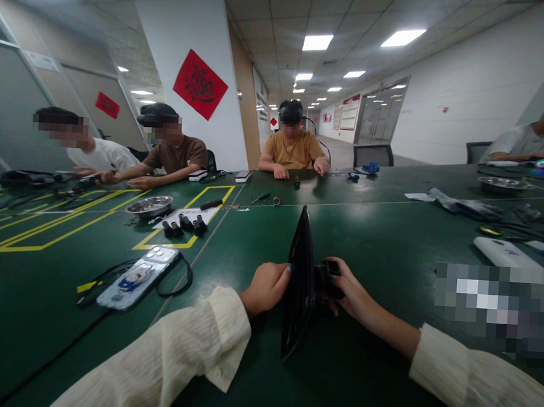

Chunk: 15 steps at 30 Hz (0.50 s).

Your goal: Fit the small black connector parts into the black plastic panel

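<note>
The left hand (267, 287) presses its grip against the left face of a thin black panel (300, 279) standing on edge near the middle of the green table (371, 234), while the right hand (347, 289) clenches a small black part (327, 274) fixed to the panel's right side. A phone (136, 276) with a looped cable lies well to the left, and 4 other people sit around the table, with a metal bowl (149, 206) near the 2 on the left

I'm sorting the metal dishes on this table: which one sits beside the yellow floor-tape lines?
The round metal dish at far left, in front of the person in brown; the other dish sits far right on plain green tabletop.
</note>
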Each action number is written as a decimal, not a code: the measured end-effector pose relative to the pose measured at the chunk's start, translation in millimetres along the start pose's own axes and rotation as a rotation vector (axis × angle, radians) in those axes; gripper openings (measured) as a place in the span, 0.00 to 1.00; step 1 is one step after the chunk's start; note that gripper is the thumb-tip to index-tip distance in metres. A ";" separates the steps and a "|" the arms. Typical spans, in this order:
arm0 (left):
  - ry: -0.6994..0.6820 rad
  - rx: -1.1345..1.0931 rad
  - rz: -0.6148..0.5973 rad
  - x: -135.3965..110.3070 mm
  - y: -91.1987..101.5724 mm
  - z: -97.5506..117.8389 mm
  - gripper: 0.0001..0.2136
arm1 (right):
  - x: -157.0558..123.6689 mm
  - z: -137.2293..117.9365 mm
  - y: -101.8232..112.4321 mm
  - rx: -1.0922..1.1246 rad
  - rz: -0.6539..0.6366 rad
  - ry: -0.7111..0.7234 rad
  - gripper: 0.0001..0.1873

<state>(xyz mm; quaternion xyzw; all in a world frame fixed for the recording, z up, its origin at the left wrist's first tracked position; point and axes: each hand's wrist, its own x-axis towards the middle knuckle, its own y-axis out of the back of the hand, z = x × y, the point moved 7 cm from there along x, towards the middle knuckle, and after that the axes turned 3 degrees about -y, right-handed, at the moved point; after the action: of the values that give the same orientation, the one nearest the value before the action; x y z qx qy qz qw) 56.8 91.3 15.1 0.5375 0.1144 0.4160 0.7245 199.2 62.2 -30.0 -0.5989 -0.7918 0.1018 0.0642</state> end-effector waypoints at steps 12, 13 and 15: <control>-0.011 -0.009 0.024 -0.1 0.3 0.0 0.21 | 0.0 -0.7 0.4 -0.028 0.028 -0.006 0.20; -0.015 -0.007 0.020 -0.1 0.2 0.3 0.20 | -0.2 -0.7 0.1 -0.029 0.024 -0.004 0.20; -0.017 0.006 0.012 -0.2 0.3 0.6 0.19 | -0.1 -0.3 0.0 -0.030 0.019 -0.005 0.20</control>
<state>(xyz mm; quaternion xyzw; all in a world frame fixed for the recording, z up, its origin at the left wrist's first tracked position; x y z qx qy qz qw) 56.9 90.7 15.6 0.5438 0.1065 0.4155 0.7213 199.3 62.1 -29.7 -0.6069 -0.7877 0.0920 0.0526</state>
